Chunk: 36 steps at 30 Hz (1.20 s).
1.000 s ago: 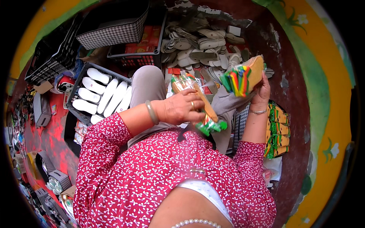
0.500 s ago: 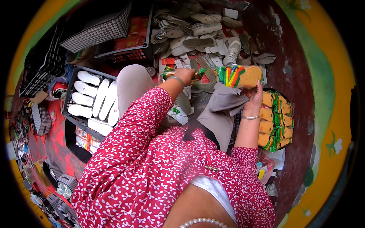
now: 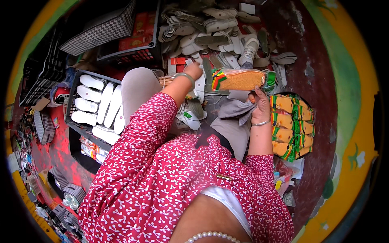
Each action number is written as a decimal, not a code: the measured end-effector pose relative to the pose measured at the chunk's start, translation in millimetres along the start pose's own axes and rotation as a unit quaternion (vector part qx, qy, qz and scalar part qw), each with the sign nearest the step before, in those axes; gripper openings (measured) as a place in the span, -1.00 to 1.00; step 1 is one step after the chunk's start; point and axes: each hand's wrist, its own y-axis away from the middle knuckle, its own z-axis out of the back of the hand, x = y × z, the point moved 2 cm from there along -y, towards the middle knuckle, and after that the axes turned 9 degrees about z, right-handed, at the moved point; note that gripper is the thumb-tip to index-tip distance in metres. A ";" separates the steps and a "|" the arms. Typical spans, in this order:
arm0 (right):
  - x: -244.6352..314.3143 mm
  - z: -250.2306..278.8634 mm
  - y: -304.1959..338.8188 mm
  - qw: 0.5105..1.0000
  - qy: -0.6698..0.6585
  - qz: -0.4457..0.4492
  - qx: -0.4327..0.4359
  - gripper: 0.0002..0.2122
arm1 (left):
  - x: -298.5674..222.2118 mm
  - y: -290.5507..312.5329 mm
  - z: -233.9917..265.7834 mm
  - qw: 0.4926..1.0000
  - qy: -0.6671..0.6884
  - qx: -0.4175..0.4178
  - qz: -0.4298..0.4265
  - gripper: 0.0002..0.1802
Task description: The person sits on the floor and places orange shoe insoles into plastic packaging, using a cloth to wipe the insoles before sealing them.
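My right hand (image 3: 261, 106) pinches the lower edge of a tan insole (image 3: 241, 81) in a clear wrapper with green, red and yellow stripes. A crumpled grey cloth (image 3: 237, 108) hangs by the same hand, over my grey-trousered leg. Over at the pile, my left hand (image 3: 193, 71) is closed with its fingers curled down, beside a red card (image 3: 178, 61) and pale tags; what lies in the fingers is hidden. By my left wrist rests a stack of thin tan pieces (image 3: 165, 81). Right of my right hand, a basket holds rows of wrapped tan insoles (image 3: 282, 120).
A grey crate (image 3: 77, 117) of white insoles stands at the left. Behind it are a black crate (image 3: 139, 52) with red packs and a checked box (image 3: 101, 34). Loose grey and white soles (image 3: 219, 26) pile up ahead, around a pale shoe (image 3: 250, 50).
The wrapped insole has tipped nearly level and shifted left in my right hand. My left hand has moved up and left, and the green-wrapped item it held no longer shows in it.
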 end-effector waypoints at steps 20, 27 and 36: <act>-63.9 -110.3 31.3 0.940 0.275 -0.031 0.201 -0.75 | -30.5 222.9 130.3 0.751 0.566 0.323 -0.113 -0.21; -89.0 -82.0 1.5 0.961 0.257 -0.076 0.063 -0.84 | 8.0 223.6 157.6 0.624 0.701 0.321 -0.127 -0.25; -141.0 -28.4 -55.2 0.929 0.312 -0.199 0.011 -0.64 | 13.2 248.0 178.9 0.448 0.796 0.375 -0.162 -0.22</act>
